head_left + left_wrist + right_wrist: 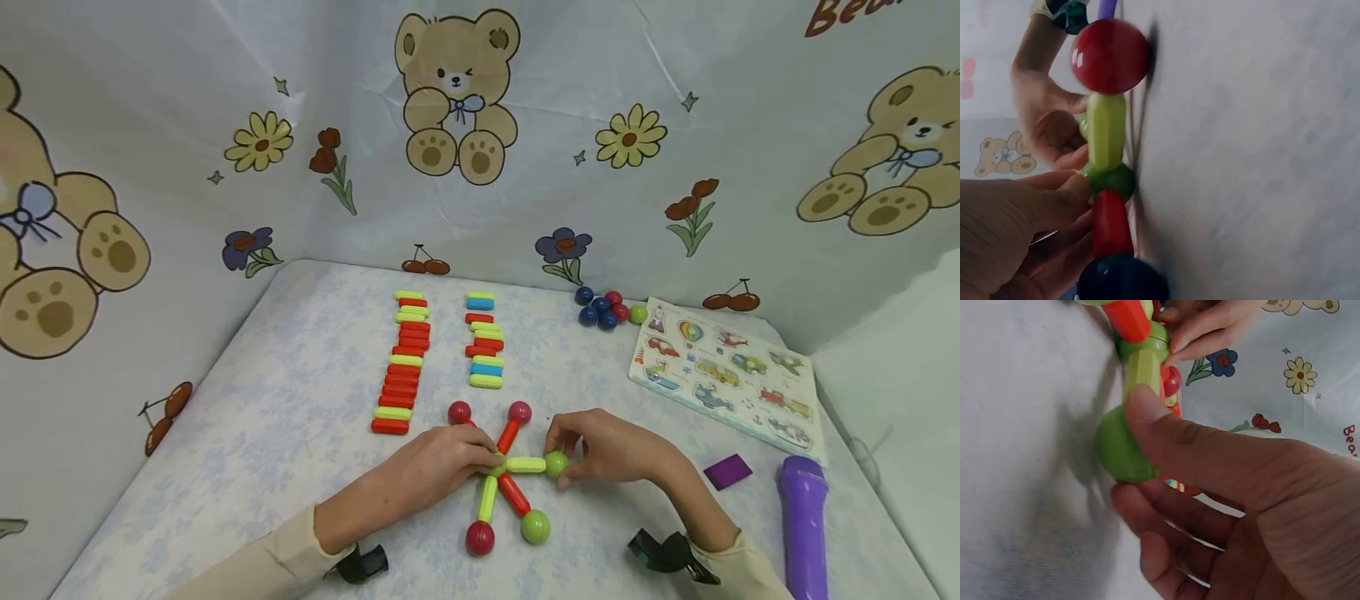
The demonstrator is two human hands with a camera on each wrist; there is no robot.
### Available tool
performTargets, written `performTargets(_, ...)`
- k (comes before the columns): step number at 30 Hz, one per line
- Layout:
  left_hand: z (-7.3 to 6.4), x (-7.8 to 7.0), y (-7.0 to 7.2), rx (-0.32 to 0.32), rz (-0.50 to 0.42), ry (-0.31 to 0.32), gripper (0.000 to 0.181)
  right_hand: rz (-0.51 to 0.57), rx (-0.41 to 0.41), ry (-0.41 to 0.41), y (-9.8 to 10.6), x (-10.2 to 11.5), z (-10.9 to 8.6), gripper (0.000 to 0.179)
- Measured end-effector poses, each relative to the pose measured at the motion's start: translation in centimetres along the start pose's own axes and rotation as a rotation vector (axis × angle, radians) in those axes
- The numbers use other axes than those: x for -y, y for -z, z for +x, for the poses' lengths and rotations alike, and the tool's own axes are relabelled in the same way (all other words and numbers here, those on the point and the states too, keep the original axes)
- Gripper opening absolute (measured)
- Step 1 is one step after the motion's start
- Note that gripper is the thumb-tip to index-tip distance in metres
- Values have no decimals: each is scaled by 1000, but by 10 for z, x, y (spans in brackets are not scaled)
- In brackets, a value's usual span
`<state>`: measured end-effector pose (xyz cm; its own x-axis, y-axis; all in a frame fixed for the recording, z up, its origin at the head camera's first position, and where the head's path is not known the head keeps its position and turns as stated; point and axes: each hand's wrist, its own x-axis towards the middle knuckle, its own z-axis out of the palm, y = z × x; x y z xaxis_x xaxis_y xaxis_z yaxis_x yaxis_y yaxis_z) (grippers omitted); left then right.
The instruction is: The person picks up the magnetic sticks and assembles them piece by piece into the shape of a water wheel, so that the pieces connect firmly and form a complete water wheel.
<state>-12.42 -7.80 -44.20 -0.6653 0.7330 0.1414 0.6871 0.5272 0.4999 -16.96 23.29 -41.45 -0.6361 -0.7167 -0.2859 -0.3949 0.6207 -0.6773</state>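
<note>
The left hand [420, 471] comes in from the lower left, wrist low, its thumb and fingers pinching the green hub [1115, 182] of a star [513, 495]. The right hand [618, 446] bends in from the lower right, thumb and fingers holding the end ball [556, 464], green, on the star's right arm.

The star sits just below the frame's middle: red and yellow-green rods spread from the hub, tipped with red and green balls; the left wrist view adds a dark ball [1124, 279] at the bottom.

Two rod columns [403, 370] stand near, above the star. Bare table [262, 417] stretches from them to its left edge. Right of the right hand lie a purple card [727, 472] and microphone [804, 517], near the table's right edge.
</note>
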Motion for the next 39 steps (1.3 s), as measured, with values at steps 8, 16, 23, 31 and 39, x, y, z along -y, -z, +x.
performTargets(8,-11,18,51,-8,149,254,20,-25,76,-3,14,5,9,28)
performTargets(16,-48,42,59,-7,227,488,20,-166,-234,27,9,10,37,23)
performTargets(23,-60,45,44,-68,314,453,28,-142,-296,21,-6,-1,52,23)
performTargets(31,-36,27,50,-170,267,318,30,-80,-320,38,-7,-6,50,21)
performTargets(39,25,11,43,-96,148,174,28,-65,-318,30,-7,-5,52,22)
